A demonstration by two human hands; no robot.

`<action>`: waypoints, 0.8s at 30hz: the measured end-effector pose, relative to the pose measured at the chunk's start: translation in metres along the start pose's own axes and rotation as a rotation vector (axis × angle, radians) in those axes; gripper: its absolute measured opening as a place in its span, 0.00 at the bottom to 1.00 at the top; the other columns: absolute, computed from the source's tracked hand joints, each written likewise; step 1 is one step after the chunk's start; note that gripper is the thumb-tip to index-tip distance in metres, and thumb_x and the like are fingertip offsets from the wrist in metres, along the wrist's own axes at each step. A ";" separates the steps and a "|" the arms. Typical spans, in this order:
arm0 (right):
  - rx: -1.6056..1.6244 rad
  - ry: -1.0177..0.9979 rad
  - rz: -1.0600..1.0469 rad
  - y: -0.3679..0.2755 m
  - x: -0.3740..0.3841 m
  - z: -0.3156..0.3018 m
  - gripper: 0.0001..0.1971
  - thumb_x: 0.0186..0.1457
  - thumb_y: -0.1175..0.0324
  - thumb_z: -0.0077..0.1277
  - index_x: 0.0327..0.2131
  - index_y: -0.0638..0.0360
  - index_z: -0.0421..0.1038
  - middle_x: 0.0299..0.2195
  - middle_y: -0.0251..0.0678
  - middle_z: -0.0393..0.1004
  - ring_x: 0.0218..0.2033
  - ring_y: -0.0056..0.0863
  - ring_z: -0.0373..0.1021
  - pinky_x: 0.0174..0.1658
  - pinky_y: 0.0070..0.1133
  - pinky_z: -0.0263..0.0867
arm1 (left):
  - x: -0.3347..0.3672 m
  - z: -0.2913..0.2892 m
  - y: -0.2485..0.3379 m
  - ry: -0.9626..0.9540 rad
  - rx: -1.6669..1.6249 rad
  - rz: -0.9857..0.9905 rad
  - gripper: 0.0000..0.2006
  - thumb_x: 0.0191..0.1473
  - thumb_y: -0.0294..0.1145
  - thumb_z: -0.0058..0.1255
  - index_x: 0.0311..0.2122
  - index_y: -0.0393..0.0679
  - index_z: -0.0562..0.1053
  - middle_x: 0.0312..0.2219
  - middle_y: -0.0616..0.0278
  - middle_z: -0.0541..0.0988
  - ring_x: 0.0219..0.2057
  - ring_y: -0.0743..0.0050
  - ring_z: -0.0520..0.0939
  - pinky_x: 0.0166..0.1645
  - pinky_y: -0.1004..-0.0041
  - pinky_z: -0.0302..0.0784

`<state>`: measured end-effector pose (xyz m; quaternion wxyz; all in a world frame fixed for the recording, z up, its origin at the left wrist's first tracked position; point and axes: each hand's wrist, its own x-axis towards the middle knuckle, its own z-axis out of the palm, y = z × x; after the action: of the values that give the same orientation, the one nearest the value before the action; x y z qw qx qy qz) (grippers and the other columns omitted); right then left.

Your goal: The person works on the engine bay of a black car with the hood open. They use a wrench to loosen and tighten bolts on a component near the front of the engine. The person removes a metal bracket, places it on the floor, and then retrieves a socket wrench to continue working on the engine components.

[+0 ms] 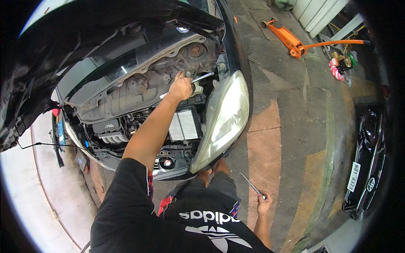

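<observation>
My left hand (180, 87) reaches into the open engine bay, its fingers closed round a long silver bar-shaped tool (203, 77). One end of the tool sticks out right, toward the headlight; the grip itself is partly hidden. Below that hand, a white pleated air filter (184, 125) lies in the bay. Down by my right side, away from the car, my right hand (264, 204) is closed on what looks like a screwdriver (250, 183). Its thin metal shaft points up and left.
The raised black hood (38, 63) hangs over the left. A cloudy headlight (230, 116) borders the bay near my legs. On the floor at right are an orange floor jack (287, 38), a removed black grille with a plate (369, 168) and small packages (336, 69).
</observation>
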<state>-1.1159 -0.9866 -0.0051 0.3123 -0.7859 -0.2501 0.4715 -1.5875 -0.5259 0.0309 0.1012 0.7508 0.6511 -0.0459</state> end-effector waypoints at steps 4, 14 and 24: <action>-0.043 0.098 0.073 0.059 0.027 -0.022 0.09 0.48 0.76 0.58 0.35 0.67 0.78 0.22 0.30 0.72 0.18 0.17 0.63 0.22 0.17 0.58 | -0.002 0.002 0.016 0.009 -0.321 -0.085 0.15 0.53 0.31 0.46 0.44 0.36 0.77 0.49 0.33 0.73 0.55 0.37 0.71 0.60 0.56 0.67; -0.179 -0.027 0.340 0.123 0.061 -0.016 0.11 0.50 0.70 0.58 0.37 0.65 0.77 0.23 0.32 0.72 0.20 0.19 0.64 0.24 0.19 0.60 | -0.011 0.038 0.061 -0.032 -0.242 0.009 0.18 0.49 0.23 0.42 0.46 0.32 0.74 0.59 0.35 0.65 0.66 0.41 0.58 0.69 0.58 0.54; -0.251 -0.142 -0.102 0.019 0.119 -0.002 0.07 0.47 0.74 0.60 0.32 0.66 0.79 0.23 0.32 0.75 0.24 0.17 0.66 0.28 0.19 0.61 | -0.073 0.001 0.070 0.200 -0.295 0.011 0.14 0.54 0.25 0.45 0.44 0.37 0.76 0.60 0.37 0.63 0.63 0.37 0.60 0.67 0.57 0.58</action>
<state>-1.0609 -0.9181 -0.0880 0.2165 -0.7698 -0.3682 0.4743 -1.5293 -0.6065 0.0511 0.1455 0.7322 0.6534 0.1255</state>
